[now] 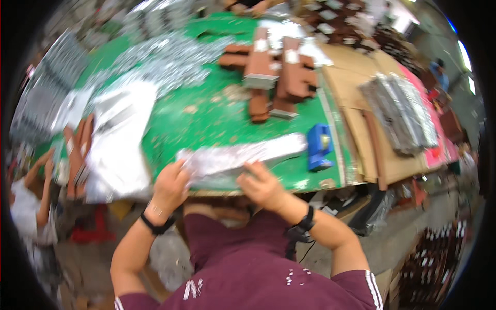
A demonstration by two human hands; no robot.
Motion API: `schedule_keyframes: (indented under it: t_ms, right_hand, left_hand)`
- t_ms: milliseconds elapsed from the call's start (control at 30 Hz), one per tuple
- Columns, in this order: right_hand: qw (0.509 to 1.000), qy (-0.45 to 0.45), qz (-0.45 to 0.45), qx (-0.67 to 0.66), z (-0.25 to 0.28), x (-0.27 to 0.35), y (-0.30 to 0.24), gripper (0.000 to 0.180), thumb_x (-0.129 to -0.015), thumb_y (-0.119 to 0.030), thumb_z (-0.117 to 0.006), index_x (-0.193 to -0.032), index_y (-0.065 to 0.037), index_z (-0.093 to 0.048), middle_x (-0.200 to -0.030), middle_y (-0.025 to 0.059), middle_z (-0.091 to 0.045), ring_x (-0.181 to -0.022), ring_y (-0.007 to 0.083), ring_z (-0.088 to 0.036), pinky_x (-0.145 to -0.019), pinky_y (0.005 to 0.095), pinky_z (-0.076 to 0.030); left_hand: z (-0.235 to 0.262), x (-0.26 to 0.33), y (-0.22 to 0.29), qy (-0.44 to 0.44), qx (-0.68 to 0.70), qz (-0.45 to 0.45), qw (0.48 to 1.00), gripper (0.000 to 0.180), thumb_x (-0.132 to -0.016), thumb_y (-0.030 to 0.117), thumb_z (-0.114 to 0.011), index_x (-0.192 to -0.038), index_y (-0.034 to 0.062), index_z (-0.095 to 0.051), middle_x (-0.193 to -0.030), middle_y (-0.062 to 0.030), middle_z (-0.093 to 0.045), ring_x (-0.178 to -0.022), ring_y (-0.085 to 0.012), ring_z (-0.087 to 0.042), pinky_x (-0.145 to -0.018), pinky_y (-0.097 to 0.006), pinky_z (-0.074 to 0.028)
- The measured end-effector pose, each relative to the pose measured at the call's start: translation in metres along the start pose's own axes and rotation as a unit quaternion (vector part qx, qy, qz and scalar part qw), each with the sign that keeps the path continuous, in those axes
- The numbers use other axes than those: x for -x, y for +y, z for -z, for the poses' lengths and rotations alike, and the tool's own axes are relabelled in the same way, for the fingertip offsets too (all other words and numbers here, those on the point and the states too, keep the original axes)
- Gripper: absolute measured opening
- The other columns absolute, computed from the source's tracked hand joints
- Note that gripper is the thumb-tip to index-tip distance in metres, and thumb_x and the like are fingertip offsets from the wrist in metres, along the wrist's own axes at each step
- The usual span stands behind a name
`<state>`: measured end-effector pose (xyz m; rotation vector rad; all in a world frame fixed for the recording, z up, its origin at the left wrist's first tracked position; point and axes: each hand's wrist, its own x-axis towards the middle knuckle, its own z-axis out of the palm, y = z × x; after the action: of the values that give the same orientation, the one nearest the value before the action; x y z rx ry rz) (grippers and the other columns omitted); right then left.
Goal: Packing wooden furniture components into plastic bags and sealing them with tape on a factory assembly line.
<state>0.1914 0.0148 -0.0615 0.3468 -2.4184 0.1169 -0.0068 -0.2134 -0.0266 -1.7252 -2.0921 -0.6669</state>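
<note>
A long, narrow bundle in whitish see-through plastic wrap [248, 154] lies near the front edge of the green table [196, 116]. My left hand [171, 185] is closed on the loose plastic at the bundle's left end, thumb and fingers pressed together. Along its near side, my right hand [262, 187] has curled fingers pinching the edge of the wrap; blur softens the fingertips. What lies inside the wrap is hard to make out. Just past its right end stands a blue tape dispenser [320, 148].
Brown bar-shaped pieces [261, 64] are stacked crosswise farther back. White plastic sheets [121, 137] and crumpled clear bags [170, 59] cover the left side. Wrapped grey bundles [398, 113] rest on cardboard [346, 77] at right. Another person's arms [41, 181] show at far left.
</note>
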Motion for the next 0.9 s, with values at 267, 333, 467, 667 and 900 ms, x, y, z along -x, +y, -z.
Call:
schedule_keyframes:
  t_ms: [267, 333, 467, 667, 900]
  right_hand:
    - [0.996, -0.065, -0.005, 0.057, 0.003, -0.006, -0.011, 0.028, -0.073, -0.017, -0.058, -0.094, 0.0, -0.065, -0.098, 0.0103, -0.057, -0.119, 0.0363, -0.051, -0.106, 0.0563, -0.041]
    - [0.996, -0.064, -0.012, 0.06, 0.001, -0.006, -0.008, 0.028, -0.073, -0.018, -0.057, -0.094, 0.0, -0.064, -0.097, 0.0105, -0.056, -0.119, 0.0357, -0.051, -0.107, 0.0561, -0.04]
    - [0.998, -0.05, -0.023, 0.041, 0.001, -0.01, -0.008, 0.021, -0.075, -0.018, -0.057, -0.088, -0.002, -0.06, -0.093, 0.0105, -0.055, -0.118, 0.0343, -0.051, -0.107, 0.0542, -0.04]
    - [0.998, -0.012, -0.06, -0.006, 0.016, -0.022, -0.003, 0.017, -0.076, -0.014, -0.057, -0.089, -0.004, -0.056, -0.094, 0.012, -0.056, -0.113, 0.0327, -0.056, -0.103, 0.0489, -0.044]
    - [0.979, 0.082, -0.166, -0.08, 0.008, -0.067, 0.012, 0.023, -0.075, 0.001, -0.057, -0.098, -0.003, -0.058, -0.092, 0.015, -0.06, -0.089, 0.0337, -0.06, -0.08, 0.0416, -0.051]
  left_hand:
    - [0.008, -0.007, 0.003, -0.131, -0.001, 0.026, 0.991, 0.055, -0.066, -0.003, -0.067, -0.119, 0.009, -0.062, -0.128, -0.022, -0.052, -0.111, -0.0405, -0.055, -0.093, -0.048, -0.047]
    - [0.015, -0.023, 0.013, -0.08, -0.058, -0.04, 0.994, 0.052, -0.066, -0.004, -0.067, -0.116, 0.0086, -0.063, -0.138, -0.0225, -0.044, -0.128, -0.0443, -0.043, -0.106, -0.05, -0.039]
    - [0.013, -0.026, -0.005, -0.159, 0.109, -0.025, 0.981, 0.056, -0.065, 0.007, -0.078, -0.117, 0.0077, -0.057, -0.14, -0.0218, -0.042, -0.133, -0.0474, -0.036, -0.109, -0.052, -0.036]
    - [0.006, -0.032, -0.011, -0.133, 0.067, -0.048, 0.988, 0.054, -0.068, 0.01, -0.081, -0.117, 0.0058, -0.057, -0.132, -0.0213, -0.051, -0.124, -0.0428, -0.047, -0.106, -0.048, -0.041]
    - [0.007, -0.039, -0.047, -0.202, 0.381, 0.247, 0.868, 0.022, -0.093, 0.02, -0.061, -0.105, 0.0024, -0.066, -0.091, -0.0161, -0.069, -0.078, -0.0335, -0.065, -0.071, -0.039, -0.051]
